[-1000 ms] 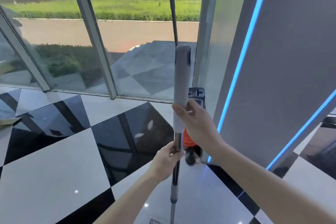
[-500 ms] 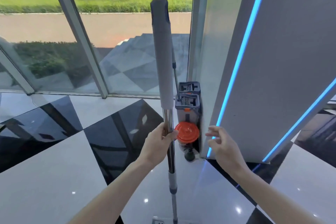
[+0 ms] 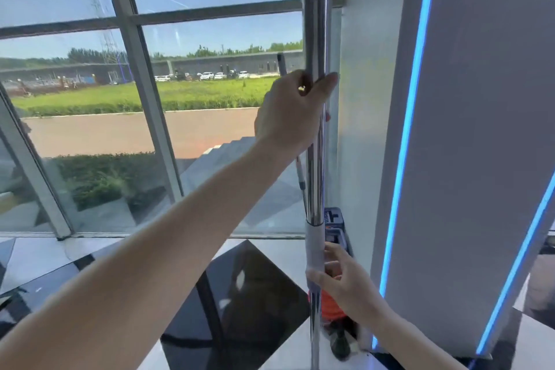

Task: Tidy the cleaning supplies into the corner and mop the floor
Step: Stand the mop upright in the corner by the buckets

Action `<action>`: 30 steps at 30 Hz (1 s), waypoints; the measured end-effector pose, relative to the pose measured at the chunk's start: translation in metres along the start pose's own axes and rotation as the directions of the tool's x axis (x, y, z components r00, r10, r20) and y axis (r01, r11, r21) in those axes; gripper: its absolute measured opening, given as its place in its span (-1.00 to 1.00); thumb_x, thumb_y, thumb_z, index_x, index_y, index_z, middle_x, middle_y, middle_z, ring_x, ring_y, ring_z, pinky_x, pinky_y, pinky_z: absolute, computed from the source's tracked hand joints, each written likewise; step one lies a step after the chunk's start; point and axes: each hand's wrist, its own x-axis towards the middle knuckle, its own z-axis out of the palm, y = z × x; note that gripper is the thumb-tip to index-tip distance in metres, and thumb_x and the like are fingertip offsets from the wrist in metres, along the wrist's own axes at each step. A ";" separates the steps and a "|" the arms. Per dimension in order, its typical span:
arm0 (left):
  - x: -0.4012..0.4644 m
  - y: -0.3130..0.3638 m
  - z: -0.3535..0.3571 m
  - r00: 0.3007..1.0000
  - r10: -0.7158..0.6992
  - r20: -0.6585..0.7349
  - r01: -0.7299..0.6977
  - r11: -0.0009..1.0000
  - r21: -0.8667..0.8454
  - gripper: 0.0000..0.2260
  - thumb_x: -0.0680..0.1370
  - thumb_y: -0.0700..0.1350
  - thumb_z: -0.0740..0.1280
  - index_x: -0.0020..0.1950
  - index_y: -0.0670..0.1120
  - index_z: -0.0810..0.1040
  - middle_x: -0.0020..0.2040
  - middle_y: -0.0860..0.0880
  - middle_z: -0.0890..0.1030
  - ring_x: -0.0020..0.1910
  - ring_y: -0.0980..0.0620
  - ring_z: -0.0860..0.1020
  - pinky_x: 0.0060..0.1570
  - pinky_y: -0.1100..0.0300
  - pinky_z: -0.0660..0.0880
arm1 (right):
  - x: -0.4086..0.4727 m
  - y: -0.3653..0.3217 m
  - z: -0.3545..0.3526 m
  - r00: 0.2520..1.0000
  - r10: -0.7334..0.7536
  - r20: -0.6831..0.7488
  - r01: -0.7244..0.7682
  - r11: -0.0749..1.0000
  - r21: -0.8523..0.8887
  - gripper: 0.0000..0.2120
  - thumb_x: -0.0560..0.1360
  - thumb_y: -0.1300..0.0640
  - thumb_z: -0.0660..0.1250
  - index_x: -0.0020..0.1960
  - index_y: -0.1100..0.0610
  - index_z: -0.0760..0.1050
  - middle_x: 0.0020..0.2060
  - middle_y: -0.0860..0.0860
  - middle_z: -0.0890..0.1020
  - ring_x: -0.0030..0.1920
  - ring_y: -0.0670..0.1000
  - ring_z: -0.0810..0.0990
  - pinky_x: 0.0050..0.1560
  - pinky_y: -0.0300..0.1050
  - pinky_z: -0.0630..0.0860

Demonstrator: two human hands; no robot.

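The mop pole [image 3: 315, 144] is held upright just left of the blue-lit pillar [image 3: 450, 129]. Since half a second ago, the left hand [image 3: 292, 111] has been raised and is wrapped round the chrome shaft, while the right hand [image 3: 342, 279], previously free, is now curled round the grey collar [image 3: 314, 246]. An adjustment of the pole's length is suggested. No writing can be read.
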 end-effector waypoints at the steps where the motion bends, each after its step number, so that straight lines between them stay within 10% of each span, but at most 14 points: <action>1: 0.005 0.012 -0.003 1.000 0.006 -0.011 -0.006 1.000 -0.011 -0.67 0.50 0.12 0.30 -0.10 -0.16 0.54 -0.41 -0.02 0.63 -0.31 -0.19 0.65 -0.13 -0.20 0.59 | 0.005 -0.008 -0.001 0.999 -0.022 -0.024 0.022 1.000 -0.006 -0.71 0.45 -0.06 0.40 0.10 -0.22 0.38 -0.03 -0.19 0.63 -0.02 -0.16 0.62 -0.09 -0.31 0.47; 17: -0.019 -0.004 -0.074 0.970 -0.241 0.038 0.242 0.970 -0.021 -0.66 0.54 0.22 0.19 0.17 0.02 0.42 0.08 -0.08 0.61 0.01 -0.05 0.63 0.02 -0.11 0.57 | 0.054 -0.103 -0.033 0.975 -0.210 -0.071 0.205 0.976 -0.069 -0.88 0.49 0.06 0.39 -0.08 0.11 0.52 -0.24 -0.03 0.62 -0.28 -0.09 0.54 -0.26 -0.23 0.43; 25: -0.082 -0.083 -0.047 0.911 -0.330 0.248 0.346 0.938 -0.024 -0.30 0.18 0.41 0.29 0.21 0.08 0.43 0.10 0.07 0.61 0.07 0.18 0.58 0.11 0.13 0.53 | 0.061 -0.213 -0.084 0.904 -0.410 -0.125 0.408 0.912 -0.041 -0.88 0.46 0.06 0.42 -0.16 0.11 0.61 -0.11 0.21 0.68 -0.08 0.17 0.64 0.02 0.07 0.53; 30: -0.083 -0.072 -0.006 0.929 -0.220 0.298 0.294 0.927 -0.234 -0.49 0.34 0.23 0.41 0.13 -0.06 0.49 -0.04 -0.09 0.68 -0.14 0.03 0.67 -0.09 0.19 0.57 | 0.048 -0.261 -0.098 0.880 -0.453 -0.144 0.458 0.889 0.006 -0.78 0.46 0.04 0.42 -0.06 0.20 0.63 -0.07 0.22 0.68 0.03 0.25 0.63 0.14 0.23 0.52</action>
